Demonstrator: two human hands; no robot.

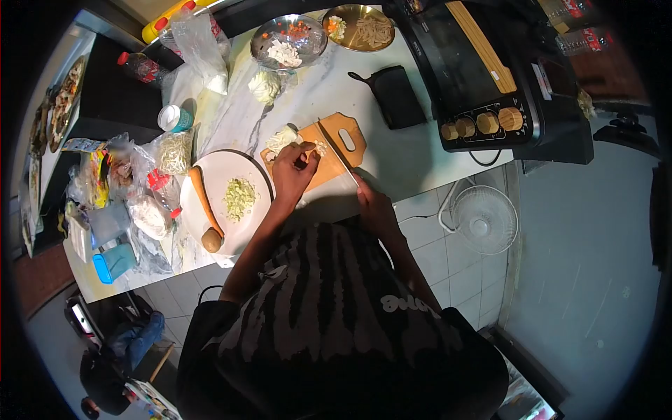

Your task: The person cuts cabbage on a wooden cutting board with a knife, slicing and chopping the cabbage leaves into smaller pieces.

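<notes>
My right hand (374, 204) grips the handle of a knife (339, 152), its blade lying across the wooden cutting board (329, 173). My left hand (294, 166) rests on the board left of the blade, fingers curled and pinched together; what they hold, if anything, is hidden. Small pale chopped bits (320, 148) lie between the fingertips and the blade. Behind my left hand sits a piece of cabbage (281, 138) at the board's left end. Left of the board, a large white plate (199, 168) bears a carrot (205, 201), a round brown vegetable (211, 240) and chopped pale-green pieces (240, 199).
Two metal bowls (262, 31) (383, 43) with cut food stand at the back, near another cabbage piece (264, 87). A black pan (397, 96) and electric griddle (483, 77) are at right. Bottles and bags (175, 150) crowd the left. A person (105, 371) sits lower left.
</notes>
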